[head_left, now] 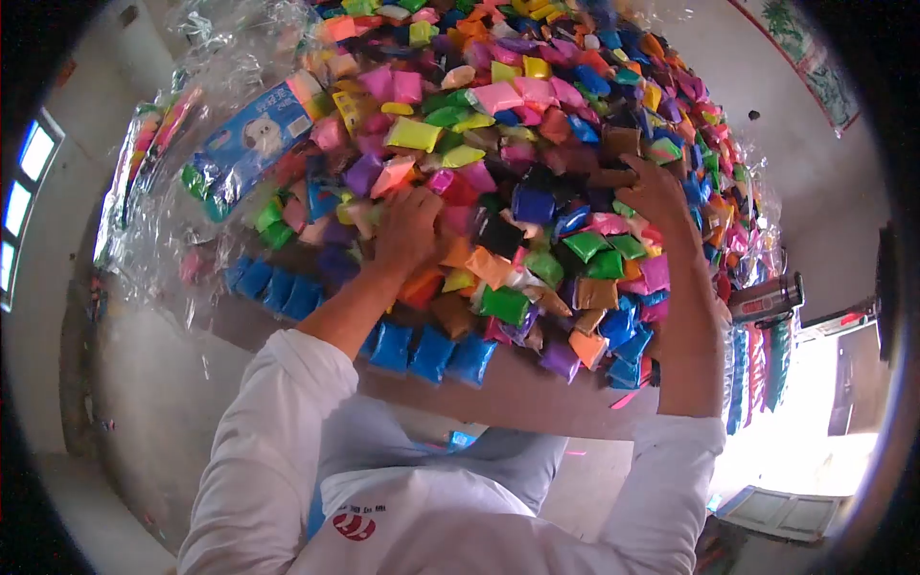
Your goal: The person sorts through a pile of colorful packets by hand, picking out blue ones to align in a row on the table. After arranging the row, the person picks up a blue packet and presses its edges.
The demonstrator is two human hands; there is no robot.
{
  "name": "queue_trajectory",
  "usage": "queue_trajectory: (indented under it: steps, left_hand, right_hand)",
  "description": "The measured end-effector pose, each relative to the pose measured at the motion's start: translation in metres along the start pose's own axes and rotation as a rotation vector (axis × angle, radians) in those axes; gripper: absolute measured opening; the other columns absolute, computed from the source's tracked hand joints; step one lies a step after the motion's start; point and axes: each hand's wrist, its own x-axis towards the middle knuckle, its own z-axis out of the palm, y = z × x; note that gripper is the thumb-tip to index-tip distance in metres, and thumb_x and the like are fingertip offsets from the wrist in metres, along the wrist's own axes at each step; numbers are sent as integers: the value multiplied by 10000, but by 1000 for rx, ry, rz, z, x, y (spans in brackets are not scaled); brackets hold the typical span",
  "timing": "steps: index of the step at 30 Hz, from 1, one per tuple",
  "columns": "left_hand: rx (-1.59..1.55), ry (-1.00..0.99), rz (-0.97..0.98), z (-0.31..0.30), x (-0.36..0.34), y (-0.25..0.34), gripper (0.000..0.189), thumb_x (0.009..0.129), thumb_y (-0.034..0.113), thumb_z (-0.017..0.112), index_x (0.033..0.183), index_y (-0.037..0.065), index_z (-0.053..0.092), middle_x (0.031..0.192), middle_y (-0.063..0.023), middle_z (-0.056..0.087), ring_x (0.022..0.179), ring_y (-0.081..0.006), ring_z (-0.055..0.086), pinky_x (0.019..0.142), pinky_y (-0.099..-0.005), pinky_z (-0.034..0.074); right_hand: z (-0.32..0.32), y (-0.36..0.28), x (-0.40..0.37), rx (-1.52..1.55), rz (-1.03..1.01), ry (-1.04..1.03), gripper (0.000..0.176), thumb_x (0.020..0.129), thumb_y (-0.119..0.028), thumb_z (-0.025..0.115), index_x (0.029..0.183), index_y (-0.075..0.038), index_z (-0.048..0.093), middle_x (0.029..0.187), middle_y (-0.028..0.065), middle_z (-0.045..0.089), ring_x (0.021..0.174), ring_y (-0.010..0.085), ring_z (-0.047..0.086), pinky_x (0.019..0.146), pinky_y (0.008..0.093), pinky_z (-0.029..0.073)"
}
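A large heap of small packets in many colours covers the table (537,398). My left hand (410,225) rests on the heap left of the middle, fingers bent down among the packets beside a salmon-pink packet (393,175); its fingertips are partly hidden. Farther right, my right hand (654,192) reaches into the heap near a brown packet (623,142), fingers apart. A green and pink packet (663,150) lies just beyond it. Between the hands are black packets (500,235) and a dark blue packet (533,204).
Blue packets (431,355) line the table's near edge. At the left lie clear plastic wrapping (158,259) and a blue printed package (251,139). A dark cylindrical object (767,298) is at the right, near hanging coloured strips (757,364).
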Motion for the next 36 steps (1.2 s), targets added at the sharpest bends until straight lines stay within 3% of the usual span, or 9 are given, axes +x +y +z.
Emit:
queue_trajectory:
  steps: [7, 9, 11, 13, 15, 19, 25, 27, 36]
  left_hand:
    - [-7, -37, -48, -8, 1, 10, 153, 712, 159, 576, 814, 50, 544, 890, -138, 552, 903, -348, 526, 839, -484, 406]
    - [-33, -79, -78, -13, 1, 12, 152, 712, 152, 576, 808, 42, 536, 887, -151, 548, 901, -359, 522, 838, -488, 406]
    - [-20, -109, -82, -17, 4, 15, 180, 725, 164, 566, 841, 30, 532, 876, -166, 537, 900, -377, 518, 830, -499, 402]
    - [-14, -143, -76, -12, 6, 14, 210, 737, 175, 555, 873, 18, 529, 866, -181, 526, 899, -395, 515, 822, -509, 398]
    - [-46, -123, -110, -5, 3, 10, 141, 710, 137, 581, 786, 33, 525, 877, -157, 543, 892, -374, 517, 842, -490, 403]
    - [-22, -53, -34, -5, 3, 9, 143, 725, 141, 570, 804, 26, 540, 908, -159, 553, 901, -382, 518, 856, -499, 402]
    - [-5, -60, -34, -3, 4, 9, 213, 742, 153, 556, 907, 18, 568, 912, -189, 557, 902, -408, 524, 843, -516, 417]
    - [19, -128, -62, -7, 4, 11, 241, 747, 160, 562, 948, 31, 593, 1002, -161, 572, 972, -378, 528, 906, -496, 397]
    - [57, -109, -78, -14, 7, 19, 243, 723, 172, 575, 938, 61, 586, 960, -139, 566, 958, -355, 529, 882, -460, 407]
  right_hand:
    - [-28, -89, 6, -10, 13, 229, 367, 746, -399, 649, 1003, -138, 683, 888, 144, 682, 858, 331, 658, 821, 462, 502]
    - [-8, -121, 20, 222, -296, 481, 383, 740, -384, 659, 1020, -122, 662, 928, 158, 662, 882, 342, 643, 778, 457, 506]
    - [19, -159, 38, 122, -522, 633, 451, 719, -383, 678, 1099, -144, 633, 1133, 162, 600, 1073, 349, 565, 881, 475, 459]
    - [52, -188, 48, 16, -617, 605, 583, 684, -357, 709, 1212, -147, 575, 1318, 132, 469, 1239, 354, 425, 995, 512, 363]
    - [67, -207, 53, -3, -533, 579, 579, 660, -355, 719, 1191, -164, 590, 1289, 124, 476, 1235, 346, 419, 1007, 521, 340]
    - [73, -209, 62, -9, -406, 510, 531, 639, -371, 738, 1130, -204, 625, 1174, 101, 515, 1182, 306, 445, 1034, 521, 288]
    - [62, -182, 68, -75, -362, 430, 372, 674, -362, 738, 1003, -202, 677, 1049, 55, 572, 1120, 248, 489, 1006, 487, 326]
    - [62, -173, 64, -118, -367, 432, 342, 680, -345, 732, 979, -188, 680, 1042, 54, 576, 1114, 243, 494, 1004, 474, 333]
    - [61, -124, 38, -229, -394, 528, 296, 676, -270, 715, 932, -127, 669, 1090, 73, 575, 1125, 253, 499, 995, 446, 358]
